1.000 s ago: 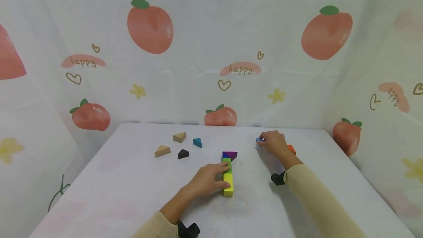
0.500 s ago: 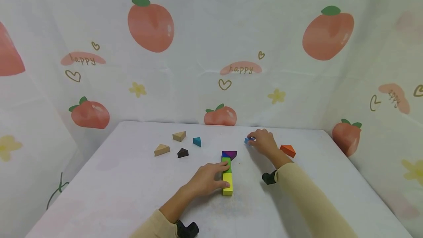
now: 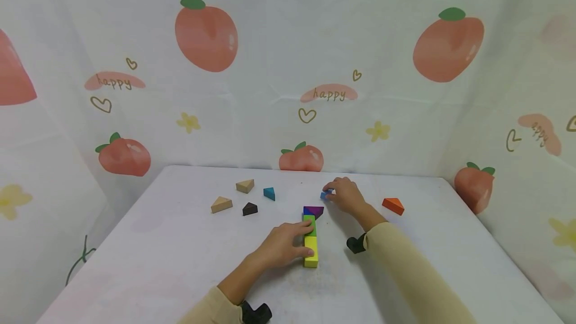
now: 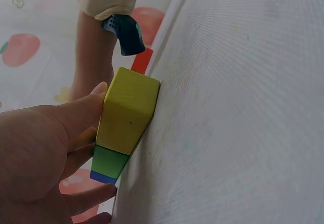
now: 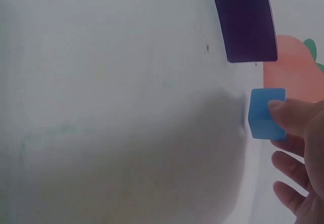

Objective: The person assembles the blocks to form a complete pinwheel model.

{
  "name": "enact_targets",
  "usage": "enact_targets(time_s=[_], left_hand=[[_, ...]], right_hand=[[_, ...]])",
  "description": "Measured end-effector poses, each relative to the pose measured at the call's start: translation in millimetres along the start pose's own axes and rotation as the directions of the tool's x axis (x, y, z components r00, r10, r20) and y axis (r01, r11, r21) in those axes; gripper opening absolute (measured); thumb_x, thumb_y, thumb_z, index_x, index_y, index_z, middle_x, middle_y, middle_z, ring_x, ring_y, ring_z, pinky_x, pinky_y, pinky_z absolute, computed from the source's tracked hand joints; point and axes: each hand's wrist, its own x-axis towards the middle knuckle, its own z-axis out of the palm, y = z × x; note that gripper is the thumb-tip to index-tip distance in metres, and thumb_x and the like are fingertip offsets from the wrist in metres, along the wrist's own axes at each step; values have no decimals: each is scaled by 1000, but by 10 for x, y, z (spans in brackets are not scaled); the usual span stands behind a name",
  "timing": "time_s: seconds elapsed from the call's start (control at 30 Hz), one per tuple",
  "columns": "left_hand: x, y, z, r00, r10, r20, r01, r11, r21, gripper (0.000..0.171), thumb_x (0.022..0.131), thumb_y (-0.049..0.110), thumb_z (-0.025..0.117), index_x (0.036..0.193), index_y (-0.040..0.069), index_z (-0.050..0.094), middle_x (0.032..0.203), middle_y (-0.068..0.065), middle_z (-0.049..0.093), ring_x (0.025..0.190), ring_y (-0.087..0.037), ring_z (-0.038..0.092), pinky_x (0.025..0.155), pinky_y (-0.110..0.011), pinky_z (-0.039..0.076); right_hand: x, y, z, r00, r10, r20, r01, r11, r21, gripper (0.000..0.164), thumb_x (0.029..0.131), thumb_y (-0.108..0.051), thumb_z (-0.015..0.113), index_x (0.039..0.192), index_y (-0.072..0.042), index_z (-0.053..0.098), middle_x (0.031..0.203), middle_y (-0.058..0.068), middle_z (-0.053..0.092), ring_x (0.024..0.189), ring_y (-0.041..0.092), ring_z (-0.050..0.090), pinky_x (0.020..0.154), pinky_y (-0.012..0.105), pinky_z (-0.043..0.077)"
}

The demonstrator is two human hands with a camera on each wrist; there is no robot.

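In the head view, a yellow block [image 3: 311, 260] and a green block [image 3: 309, 231] lie end to end, followed by a blue block [image 3: 308, 210] and a purple triangular block [image 3: 316, 210]. My left hand [image 3: 281, 245] rests on this row, thumb on the yellow block and fingertips on the green one, fingers fairly straight. My right hand [image 3: 348, 197] pinches a small light-blue block [image 5: 260, 102] between thumb and fingers, right of and beyond the purple block. The right wrist view shows a gap between the light-blue and purple blocks. The light-blue block's far side is hidden.
An orange triangular block [image 3: 393, 206] lies to the right. At the back left are two wooden triangular blocks [image 3: 245, 186], a teal one [image 3: 269, 193] and a black one [image 3: 250, 208]. A patterned cloth [image 3: 252, 114] hangs behind the white table [image 3: 180, 264].
My right hand has moved left with the light-blue block, toward the row, uncovering the orange block. My left hand has stayed on the yellow and green blocks.
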Motion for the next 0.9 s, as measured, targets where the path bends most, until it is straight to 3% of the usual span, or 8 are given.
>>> enact_targets(time_s=[0.17,0.77,0.9], left_hand=[[-6,-1,-4,1000,4,0,-4,1000,3,62,85,45,72,141,24,54,147,9,45,133,-24,43,104,-50,39],[17,-21,1,1000,5,8,-5,1000,5,63,85,45,72,141,25,53,148,9,45,134,-23,43,104,-50,38],[15,-22,-2,1000,11,12,-11,1000,3,62,86,45,72,141,24,54,147,8,45,134,-23,43,105,-49,38]], right_hand=[[28,-91,2,1000,-27,-4,27,999,17,19,87,-14,74,106,-12,75,101,8,68,97,29,57,87,46,49],[104,-331,81,995,-9,97,6,1000,26,20,89,-18,73,109,-18,74,107,2,67,104,24,54,94,42,46],[113,-330,97,993,7,119,-16,997,74,23,88,-20,73,112,-17,73,109,2,66,104,23,54,94,42,47]])
